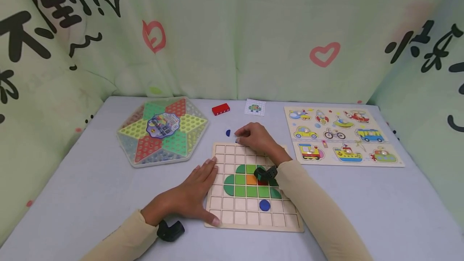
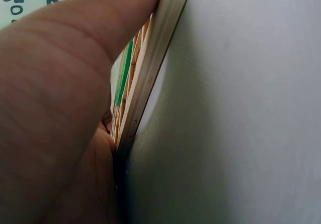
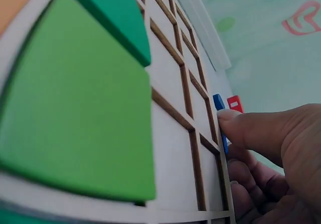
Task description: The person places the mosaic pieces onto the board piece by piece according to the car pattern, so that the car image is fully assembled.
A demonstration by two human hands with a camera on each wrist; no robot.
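Observation:
A wooden grid board (image 1: 227, 216) lies on the table, with green, orange and red pieces forming a turtle-like shape on it. My left hand (image 1: 190, 190) rests along its left edge with fingers extended and thumb at the lower corner. Just past the far edge, my right hand (image 1: 255, 137) pinches a small blue piece (image 3: 225, 142) between thumb and fingers; most of it is hidden. A blue half-round piece (image 1: 228, 133) lies on the table to the left of that hand. On the lower part of the grid sits a blue round piece (image 1: 264, 205).
At the back stand a red box-shaped block (image 1: 220, 109) and a small pattern card (image 1: 255, 107) with a turtle picture. A hexagonal Chinese checkers box (image 1: 163, 132) lies left, a vehicle picture puzzle (image 1: 337, 136) right. A printed curtain (image 1: 235, 31) surrounds the table.

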